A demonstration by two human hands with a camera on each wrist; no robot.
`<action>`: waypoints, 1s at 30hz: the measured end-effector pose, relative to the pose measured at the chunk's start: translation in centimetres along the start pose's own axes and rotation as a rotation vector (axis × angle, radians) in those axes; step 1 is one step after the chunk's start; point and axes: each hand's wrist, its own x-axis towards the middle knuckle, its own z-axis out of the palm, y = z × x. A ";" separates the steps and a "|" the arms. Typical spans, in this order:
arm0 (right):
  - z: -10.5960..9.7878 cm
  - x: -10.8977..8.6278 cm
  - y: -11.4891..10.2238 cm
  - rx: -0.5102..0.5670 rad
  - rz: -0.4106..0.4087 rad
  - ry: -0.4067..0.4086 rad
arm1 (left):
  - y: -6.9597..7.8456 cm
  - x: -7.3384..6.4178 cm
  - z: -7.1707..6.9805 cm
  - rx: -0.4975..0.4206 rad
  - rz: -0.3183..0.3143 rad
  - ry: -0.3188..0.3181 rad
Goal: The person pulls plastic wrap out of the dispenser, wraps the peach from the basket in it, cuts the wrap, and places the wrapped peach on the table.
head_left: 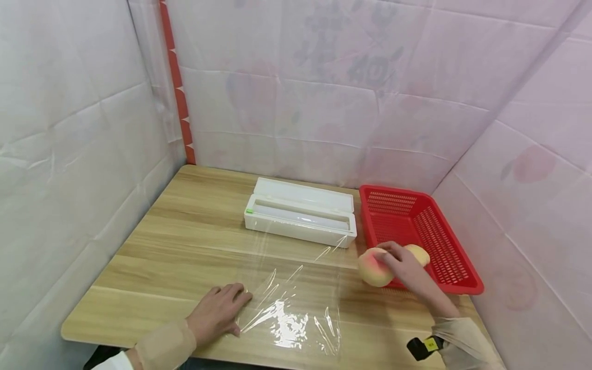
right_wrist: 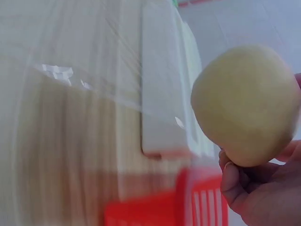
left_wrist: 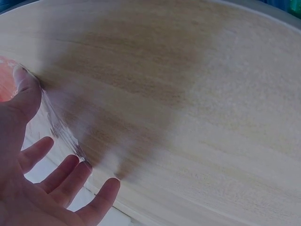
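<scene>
My right hand (head_left: 409, 270) grips a yellow peach with a pink blush (head_left: 372, 273) above the near left corner of the red basket. In the right wrist view the peach (right_wrist: 244, 103) shows its round yellow side, with fingers curled round it. A sheet of clear cling film (head_left: 296, 280) runs from the white dispenser box (head_left: 300, 235) over the table toward me. My left hand (head_left: 219, 311) rests at the film's left edge, fingers spread. In the left wrist view, the thumb and fingertips of the left hand (left_wrist: 51, 188) touch the film edge.
A red plastic basket (head_left: 464, 272) stands at the right of the wooden table (head_left: 152, 267). Another yellow fruit (head_left: 418, 254) lies in it, partly behind my right hand. The dispenser's lid (head_left: 302, 194) is raised at the back. White sheeting (head_left: 296, 103) encloses the table.
</scene>
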 end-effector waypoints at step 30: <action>15.6 1.8 -7.5 -0.036 -0.211 -0.295 | 0.1 -0.2 0.1 0.021 0.003 0.024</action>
